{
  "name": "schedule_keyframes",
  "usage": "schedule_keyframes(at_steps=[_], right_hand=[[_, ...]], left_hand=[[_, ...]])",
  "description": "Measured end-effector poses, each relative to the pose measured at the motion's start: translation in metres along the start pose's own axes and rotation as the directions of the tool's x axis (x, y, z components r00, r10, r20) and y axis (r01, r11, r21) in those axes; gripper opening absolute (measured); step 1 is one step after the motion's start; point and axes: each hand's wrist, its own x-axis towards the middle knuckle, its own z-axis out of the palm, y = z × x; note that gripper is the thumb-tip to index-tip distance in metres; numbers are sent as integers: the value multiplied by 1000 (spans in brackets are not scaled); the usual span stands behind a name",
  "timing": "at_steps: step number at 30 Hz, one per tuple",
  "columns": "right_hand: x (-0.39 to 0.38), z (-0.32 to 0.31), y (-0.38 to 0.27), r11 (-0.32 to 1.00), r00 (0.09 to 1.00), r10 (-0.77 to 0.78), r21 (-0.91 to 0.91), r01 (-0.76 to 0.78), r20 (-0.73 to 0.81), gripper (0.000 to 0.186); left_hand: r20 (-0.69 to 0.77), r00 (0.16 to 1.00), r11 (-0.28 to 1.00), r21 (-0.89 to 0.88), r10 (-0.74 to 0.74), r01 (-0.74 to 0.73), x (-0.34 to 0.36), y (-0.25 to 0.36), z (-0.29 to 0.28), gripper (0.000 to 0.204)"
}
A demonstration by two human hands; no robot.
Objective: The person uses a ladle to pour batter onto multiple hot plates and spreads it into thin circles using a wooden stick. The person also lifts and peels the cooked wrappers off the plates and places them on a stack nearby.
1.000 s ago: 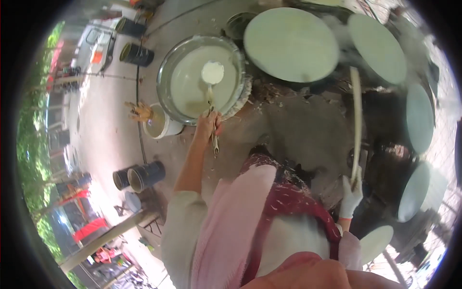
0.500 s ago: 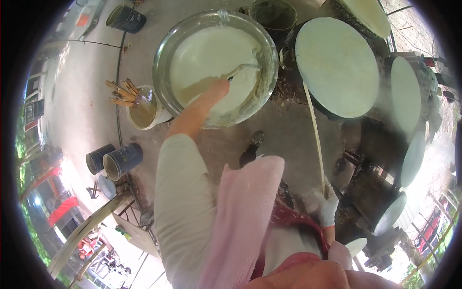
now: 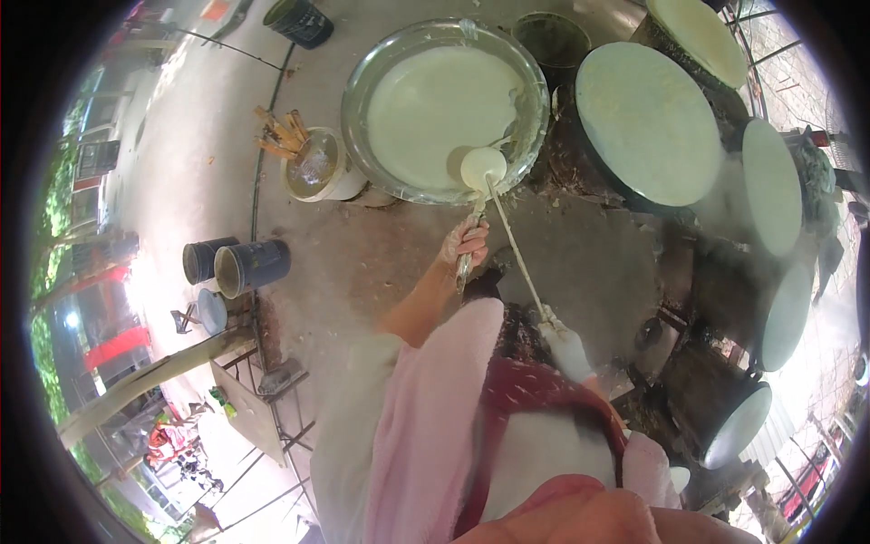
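My left hand point(image 3: 465, 245) grips the handle of a ladle, whose round head point(image 3: 480, 167) is full of cream-coloured batter at the lower right of a large steel basin point(image 3: 358, 95) of the same batter point(image 3: 426, 109). My right hand point(image 3: 564, 344), in a white glove with an orange cuff, is closed on a long pale stick point(image 3: 517, 251), which slopes up to the ladle, its far end at the ladle's head. A white bucket point(image 3: 340, 181) with several wooden-handled tools point(image 3: 281, 136) stands left of the basin.
Large round griddles point(image 3: 648, 118) on dark stoves point(image 3: 707, 299) line the right side, with steam about them. A dark pot point(image 3: 550, 36) sits behind the basin. Dark barrels point(image 3: 252, 268), a wooden beam point(image 3: 145, 381) and a small table point(image 3: 249, 417) are on the left.
The ladle has moved from inside the batter to the basin's near edge, now full. The stick has swung left from beside the griddle to meet the ladle.
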Motion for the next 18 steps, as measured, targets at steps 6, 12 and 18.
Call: schedule_keyframes(at_steps=[6, 12, 18], right_hand=[[-83, -25, -44, 964, 963, -266, 1, 267, -29, 47], [-95, -48, -4, 771, 704, -586, -9, 636, -401, 52], [-64, -56, 17, 735, 711, -440, 234, 636, -550, 52]], left_hand=[[-2, 987, 973, 170, 160, -157, -93, 22, 129, 35], [293, 897, 793, 430, 331, -432, -144, 97, 209, 34], [-126, 872, 842, 355, 473, -405, -114, 120, 249, 23]])
